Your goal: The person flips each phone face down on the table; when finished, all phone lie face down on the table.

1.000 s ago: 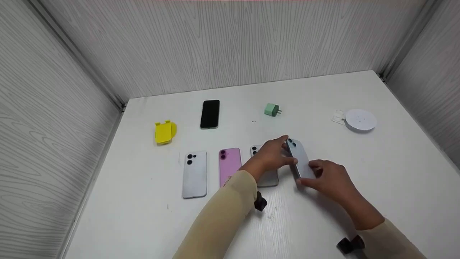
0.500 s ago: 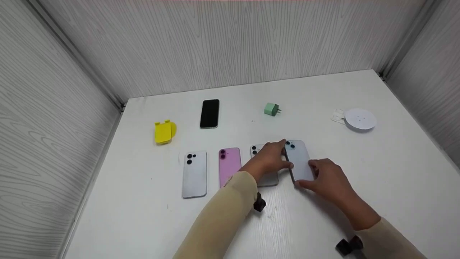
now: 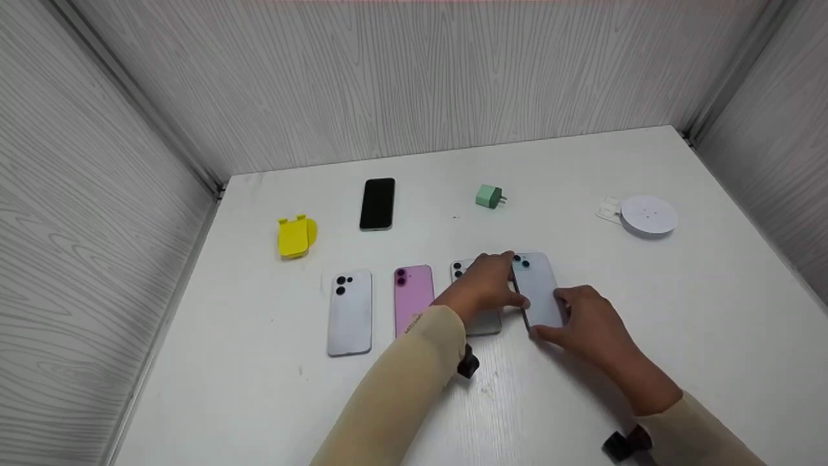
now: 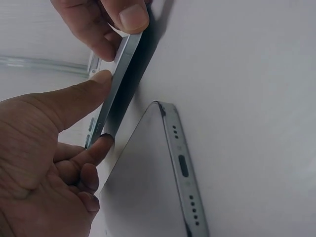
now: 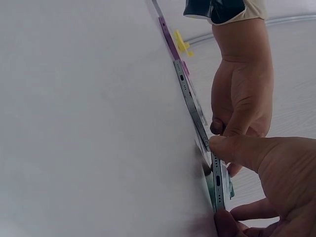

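A light blue phone [image 3: 542, 291] is held back up between both hands, at the right end of a row of phones. My left hand [image 3: 482, 285] grips its left edge, thumb and fingers against the side. At its lower right corner my right hand [image 3: 588, 323] pinches the phone, thumb on the bottom edge and fingers on the right edge. In the left wrist view the held phone's edge [image 4: 118, 81] is tilted over the table, with a fingertip under it. Partly hidden by my left hand, a silver phone [image 3: 490, 321] lies beside it.
A pink phone [image 3: 414, 294] and a white phone [image 3: 350, 317] lie back up to the left. Farther back are a yellow stand [image 3: 294, 237], a black-screened phone [image 3: 378, 204], a green plug adapter [image 3: 490, 197] and a white round disc [image 3: 649, 215].
The light blue phone has turned from a steep tilt to lie flatter, shifting slightly left toward the silver phone. Both hands keep hold; little differs over the last half second.
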`<state>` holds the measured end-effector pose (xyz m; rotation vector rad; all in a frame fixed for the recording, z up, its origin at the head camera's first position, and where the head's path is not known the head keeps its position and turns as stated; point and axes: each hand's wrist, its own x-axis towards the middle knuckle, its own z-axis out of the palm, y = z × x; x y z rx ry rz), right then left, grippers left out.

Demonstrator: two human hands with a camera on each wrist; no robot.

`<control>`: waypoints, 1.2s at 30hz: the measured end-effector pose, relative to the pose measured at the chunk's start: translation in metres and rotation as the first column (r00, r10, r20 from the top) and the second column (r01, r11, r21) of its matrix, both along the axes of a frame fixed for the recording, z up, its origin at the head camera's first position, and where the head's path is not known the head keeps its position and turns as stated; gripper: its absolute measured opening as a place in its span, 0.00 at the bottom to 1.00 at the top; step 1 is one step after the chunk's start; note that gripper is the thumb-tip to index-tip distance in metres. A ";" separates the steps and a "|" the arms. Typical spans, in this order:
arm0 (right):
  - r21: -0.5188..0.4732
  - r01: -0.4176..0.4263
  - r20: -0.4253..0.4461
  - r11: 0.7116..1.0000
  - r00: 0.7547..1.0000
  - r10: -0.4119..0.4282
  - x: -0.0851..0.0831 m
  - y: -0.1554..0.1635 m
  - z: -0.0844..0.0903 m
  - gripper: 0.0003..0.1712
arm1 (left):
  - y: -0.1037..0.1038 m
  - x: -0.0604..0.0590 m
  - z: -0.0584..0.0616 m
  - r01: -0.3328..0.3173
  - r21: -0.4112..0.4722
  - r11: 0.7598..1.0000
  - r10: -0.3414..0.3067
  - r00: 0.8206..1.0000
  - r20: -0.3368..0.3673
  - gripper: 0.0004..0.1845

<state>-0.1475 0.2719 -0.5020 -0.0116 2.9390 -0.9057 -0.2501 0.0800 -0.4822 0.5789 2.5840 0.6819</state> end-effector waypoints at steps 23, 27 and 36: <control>0.051 0.003 0.020 0.999 1.000 -0.004 0.002 -0.005 0.000 0.47 | 0.005 -0.002 -0.002 0.032 -0.078 0.996 -0.037 0.997 -0.068 0.43; 0.044 0.018 0.022 0.999 1.000 -0.019 0.003 -0.005 -0.001 0.47 | -0.004 -0.015 0.001 -0.090 0.020 0.996 0.091 0.992 -0.092 0.32; 0.056 0.031 0.026 0.998 0.999 -0.033 0.002 -0.007 -0.004 0.47 | -0.082 -0.067 0.000 -0.547 0.261 0.795 0.600 0.773 -0.207 0.27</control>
